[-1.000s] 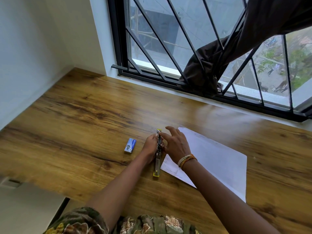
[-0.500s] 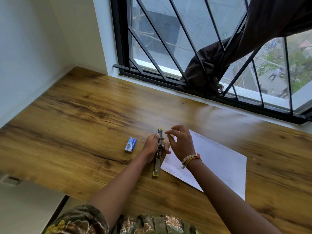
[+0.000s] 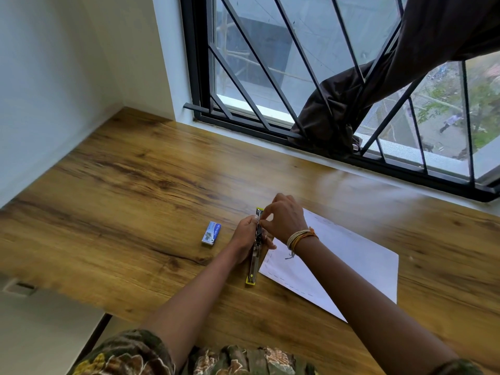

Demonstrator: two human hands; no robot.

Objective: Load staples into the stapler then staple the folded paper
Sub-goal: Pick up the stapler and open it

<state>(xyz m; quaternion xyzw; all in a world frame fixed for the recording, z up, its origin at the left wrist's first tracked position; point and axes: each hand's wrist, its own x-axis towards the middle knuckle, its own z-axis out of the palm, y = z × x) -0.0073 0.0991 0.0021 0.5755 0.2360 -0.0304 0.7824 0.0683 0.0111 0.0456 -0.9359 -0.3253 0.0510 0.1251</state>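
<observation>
A yellow and metal stapler (image 3: 253, 263) lies swung open and flat on the wooden desk (image 3: 130, 190), pointing away from me. My left hand (image 3: 244, 235) grips its middle from the left side. My right hand (image 3: 284, 216) hovers over the stapler's far half with thumb and forefinger pinched at the metal channel; whether staples sit between the fingertips is too small to tell. The white folded paper (image 3: 349, 255) lies just right of the stapler, partly under my right wrist. A small blue staple box (image 3: 211, 233) rests on the desk left of my left hand.
A barred window (image 3: 270, 85) runs along the far side of the desk, with dark cloth (image 3: 338, 112) draped through its bars. A white wall (image 3: 54, 90) bounds the desk on the left. The desk's near edge drops off at lower left.
My right hand has gone from lying spread over the stapler to lifting and pinching its fingertips at the stapler's far half. My left hand and the stapler have stayed in place.
</observation>
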